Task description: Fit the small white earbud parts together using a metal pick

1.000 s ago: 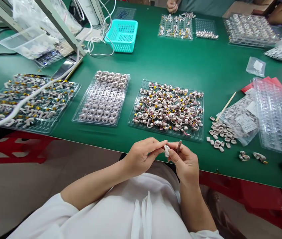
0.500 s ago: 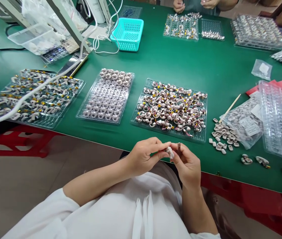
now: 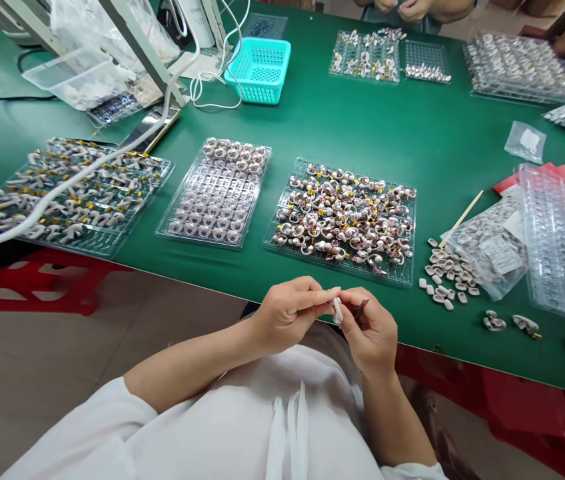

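My left hand (image 3: 285, 315) and my right hand (image 3: 373, 337) meet just off the table's front edge. Between their fingertips is a small pale earbud part (image 3: 336, 311), curved and glossy; both hands pinch it. A thin dark brown strip (image 3: 361, 309) sticks up among the fingers of my right hand, its lower end hidden. Right beyond the hands lies a clear tray (image 3: 406, 275) heaped with ring-shaped earbud pieces showing yellow and dark red bits. To the right, small beige caps (image 3: 445, 272) are scattered, with two loose earbud pieces (image 3: 494, 321) near them.
Left of centre stands a clear tray (image 3: 197, 190) of round parts; farther left, another tray (image 3: 107, 248) under a white cable (image 3: 70, 183). A turquoise basket (image 3: 262, 93) sits behind. Bagged caps (image 3: 500, 253) and empty trays (image 3: 562, 247) are right. Another person's hands (image 3: 415, 9) work opposite.
The earbud part has turned between my fingertips and now looks more upright. The dark strip has tilted to the right. My right hand has shifted slightly left.
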Demonstrator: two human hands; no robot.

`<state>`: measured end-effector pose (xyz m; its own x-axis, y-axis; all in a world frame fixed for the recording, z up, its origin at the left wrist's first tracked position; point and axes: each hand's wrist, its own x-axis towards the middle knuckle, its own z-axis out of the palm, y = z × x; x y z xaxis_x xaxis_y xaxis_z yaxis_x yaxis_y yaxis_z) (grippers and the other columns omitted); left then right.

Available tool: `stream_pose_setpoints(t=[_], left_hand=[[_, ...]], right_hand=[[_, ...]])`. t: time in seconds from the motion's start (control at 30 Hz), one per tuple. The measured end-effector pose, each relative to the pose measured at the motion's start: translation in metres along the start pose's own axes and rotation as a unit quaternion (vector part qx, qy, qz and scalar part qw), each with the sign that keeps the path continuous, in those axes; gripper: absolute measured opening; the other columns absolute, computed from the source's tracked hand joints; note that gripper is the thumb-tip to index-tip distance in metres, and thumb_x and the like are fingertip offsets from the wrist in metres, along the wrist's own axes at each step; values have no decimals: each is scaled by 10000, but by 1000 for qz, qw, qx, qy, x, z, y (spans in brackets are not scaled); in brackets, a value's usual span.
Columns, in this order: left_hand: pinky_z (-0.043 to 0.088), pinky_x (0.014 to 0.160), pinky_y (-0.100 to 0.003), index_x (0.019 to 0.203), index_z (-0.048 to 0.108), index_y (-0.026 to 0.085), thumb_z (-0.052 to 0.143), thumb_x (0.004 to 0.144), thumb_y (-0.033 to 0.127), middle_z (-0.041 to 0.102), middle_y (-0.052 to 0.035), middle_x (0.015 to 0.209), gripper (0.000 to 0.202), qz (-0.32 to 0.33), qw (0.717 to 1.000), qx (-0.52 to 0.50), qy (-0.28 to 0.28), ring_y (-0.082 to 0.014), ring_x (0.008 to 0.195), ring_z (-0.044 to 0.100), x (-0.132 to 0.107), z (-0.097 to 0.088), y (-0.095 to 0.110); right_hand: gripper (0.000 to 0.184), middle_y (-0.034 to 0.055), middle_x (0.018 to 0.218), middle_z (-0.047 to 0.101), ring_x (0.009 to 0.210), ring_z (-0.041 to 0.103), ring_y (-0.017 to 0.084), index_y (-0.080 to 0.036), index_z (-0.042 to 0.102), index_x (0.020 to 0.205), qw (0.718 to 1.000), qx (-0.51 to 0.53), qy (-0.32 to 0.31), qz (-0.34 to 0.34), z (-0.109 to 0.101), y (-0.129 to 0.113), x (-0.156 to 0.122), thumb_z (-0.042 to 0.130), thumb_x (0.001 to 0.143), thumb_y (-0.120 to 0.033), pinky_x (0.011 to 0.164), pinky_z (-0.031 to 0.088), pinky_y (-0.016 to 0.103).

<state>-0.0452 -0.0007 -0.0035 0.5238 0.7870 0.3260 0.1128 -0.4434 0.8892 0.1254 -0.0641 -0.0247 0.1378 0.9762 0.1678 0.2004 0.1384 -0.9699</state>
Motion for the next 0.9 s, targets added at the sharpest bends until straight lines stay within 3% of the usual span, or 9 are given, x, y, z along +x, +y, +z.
stream_pose_setpoints(t=[0.1, 0.2, 0.33, 0.43, 0.57, 0.73, 0.8, 0.9], left_hand=[[538, 694, -225, 1137, 739, 213, 601, 909, 178, 712, -59, 821, 269, -42, 998, -36, -41, -134, 750, 664, 5, -6, 4], [538, 701, -243, 1050, 761, 169, 636, 881, 209, 722, -64, 817, 214, -142, 980, -97, -96, -150, 757, 677, 13, -14, 8], [555, 691, -275, 1107, 666, 122, 727, 805, 240, 742, -53, 781, 330, -294, 914, -227, -162, -166, 722, 702, 25, -22, 9], [542, 643, -256, 1072, 624, 116, 784, 755, 249, 734, -34, 722, 379, -345, 873, -285, -193, -149, 663, 694, 34, -25, 9], [511, 575, -226, 976, 644, 107, 834, 695, 259, 714, -16, 671, 372, -362, 865, -294, -186, -109, 563, 644, 40, -23, 9], [521, 608, -252, 982, 657, 101, 824, 716, 331, 684, -13, 685, 389, -354, 879, -286, -140, -123, 604, 644, 33, -15, 7], [539, 677, -276, 1041, 671, 112, 854, 681, 321, 682, -25, 771, 455, -316, 898, -278, -128, -143, 698, 659, 27, -11, 5], [547, 872, -347, 1171, 684, 173, 918, 585, 276, 676, -86, 1047, 639, -213, 935, -259, -115, -217, 960, 669, 20, -5, -1]], right_hand=[[127, 44, 865, 638, 707, 577, 148, -215, 673, 1018, 1000, -5, -17, -11, -3, 2, 0, 626, 900, -219, 561, 436, 254], [112, 27, 851, 633, 661, 553, 126, -223, 651, 998, 998, -40, -41, -28, -8, -2, 1, 636, 888, -205, 528, 418, 235], [173, 17, 862, 638, 606, 537, 102, -239, 645, 1057, 988, -107, -100, -55, -15, -12, 6, 628, 890, -196, 516, 438, 221], [270, 43, 957, 665, 717, 606, 127, -253, 641, 1165, 980, -111, -143, -80, -20, -16, 9, 610, 905, -186, 555, 474, 220], [302, 55, 991, 673, 803, 632, 146, -259, 653, 1200, 985, -77, -132, -77, -20, -14, 9, 614, 911, -178, 618, 490, 235], [156, 45, 923, 655, 801, 607, 161, -242, 694, 1053, 997, 24, -79, 1, -11, -6, 3, 636, 908, -236, 667, 477, 269], [108, 27, 884, 624, 704, 563, 132, -237, 679, 1002, 993, 93, -57, 38, -6, -4, -1, 626, 917, -274, 601, 446, 249], [115, 14, 851, 584, 643, 517, 112, -232, 654, 979, 982, 172, -31, 63, 1, -1, -6, 599, 932, -321, 560, 420, 238]])
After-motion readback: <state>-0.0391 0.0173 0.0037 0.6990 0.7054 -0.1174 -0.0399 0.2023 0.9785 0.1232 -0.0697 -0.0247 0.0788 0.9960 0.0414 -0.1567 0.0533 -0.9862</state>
